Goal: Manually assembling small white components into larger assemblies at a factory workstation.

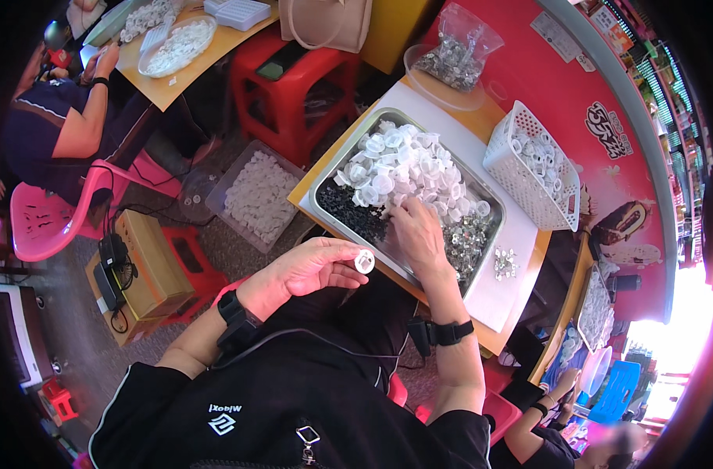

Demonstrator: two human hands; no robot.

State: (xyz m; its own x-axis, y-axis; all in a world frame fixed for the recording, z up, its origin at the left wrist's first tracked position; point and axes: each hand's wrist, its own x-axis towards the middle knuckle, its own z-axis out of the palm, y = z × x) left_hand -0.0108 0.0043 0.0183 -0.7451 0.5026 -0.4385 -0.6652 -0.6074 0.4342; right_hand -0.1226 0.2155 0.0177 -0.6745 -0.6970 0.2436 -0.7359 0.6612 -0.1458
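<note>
My left hand [313, 267] pinches a small round white plastic part [364, 262] with a dark opening in its middle, held up in front of the tray's near edge. My right hand [417, 233] reaches into the metal tray [493, 238], fingers bent down where white pieces meet black ones. What its fingertips grip, if anything, is hidden. Translucent white round caps [411, 160] are heaped across the tray's far part. Small black pieces [352, 215] lie at its left, and small clear and metallic-looking pieces [467, 248] at its right.
Right of the tray stands a white perforated basket [532, 156] of white rings; several loose small pieces [505, 263] lie beside it. A clear bag [458, 51] of small parts sits behind. A bin of white pieces [256, 191] and a red stool [294, 86] are at left. Other people work nearby.
</note>
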